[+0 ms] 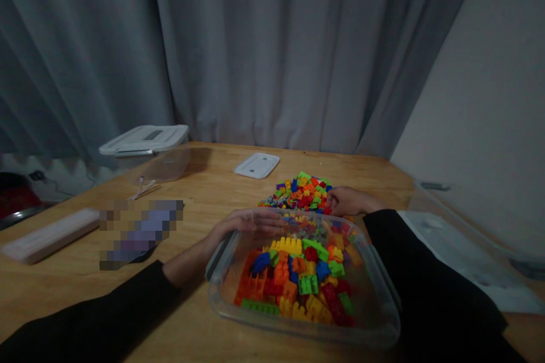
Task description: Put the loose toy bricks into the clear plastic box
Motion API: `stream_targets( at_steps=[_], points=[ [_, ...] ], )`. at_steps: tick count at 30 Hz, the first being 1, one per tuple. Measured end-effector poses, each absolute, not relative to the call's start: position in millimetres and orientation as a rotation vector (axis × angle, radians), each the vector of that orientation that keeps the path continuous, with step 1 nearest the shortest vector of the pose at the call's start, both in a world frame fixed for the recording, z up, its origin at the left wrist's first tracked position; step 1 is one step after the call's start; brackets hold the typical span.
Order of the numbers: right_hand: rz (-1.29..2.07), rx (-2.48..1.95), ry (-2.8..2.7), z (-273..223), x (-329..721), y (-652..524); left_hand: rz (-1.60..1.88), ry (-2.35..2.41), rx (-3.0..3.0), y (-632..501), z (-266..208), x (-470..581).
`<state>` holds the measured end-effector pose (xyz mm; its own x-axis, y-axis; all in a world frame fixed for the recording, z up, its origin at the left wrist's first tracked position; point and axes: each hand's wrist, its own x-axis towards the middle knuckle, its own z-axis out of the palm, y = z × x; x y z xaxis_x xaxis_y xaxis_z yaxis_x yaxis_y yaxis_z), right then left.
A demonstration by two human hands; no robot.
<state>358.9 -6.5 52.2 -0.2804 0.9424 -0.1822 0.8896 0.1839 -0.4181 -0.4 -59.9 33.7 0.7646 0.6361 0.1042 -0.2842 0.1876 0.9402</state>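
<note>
A clear plastic bin (361, 300) stands in front of me, partly filled with toy building bricks (293, 275) in orange, yellow, green, red and blue. Beyond its far rim lies a heap of mixed bricks (304, 190) on the table. My left hand (253, 220) rests at the bin's far left corner, its fingers stretched out flat and partly seen through the clear wall. At the heap's right edge is my right hand (343, 199), its fingers curled in among the bricks. Whatever those fingers pinch is hidden.
A lidded clear box (166, 161) stands at the back left of the wooden table (204, 187). Near the curtain lies a white lid (258, 165). On the left are a long pale case (55, 235) and a blurred-out flat item (142, 235). Another clear bin (460, 249) stands right.
</note>
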Motion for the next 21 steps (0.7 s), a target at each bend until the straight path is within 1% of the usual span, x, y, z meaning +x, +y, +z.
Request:
stream_targets(
  at_steps=[6,12,17,21],
  points=[
    [0.656,-1.803,-2.32,60.8,357.6,-10.6,0.697,0.34,1.21,-64.5,36.0,1.3],
    [0.492,-1.804,-2.273,77.0,355.7,-14.8,0.669,0.322,1.217,-62.1,36.2,-0.2],
    [0.424,-1.611,-2.271,100.8,346.1,-29.2,0.689,0.259,1.137,-61.8,27.0,0.6],
    [0.426,-1.499,-2.294,118.2,327.2,-46.7,0.677,0.296,1.172,-62.6,29.1,-0.3]
  ],
)
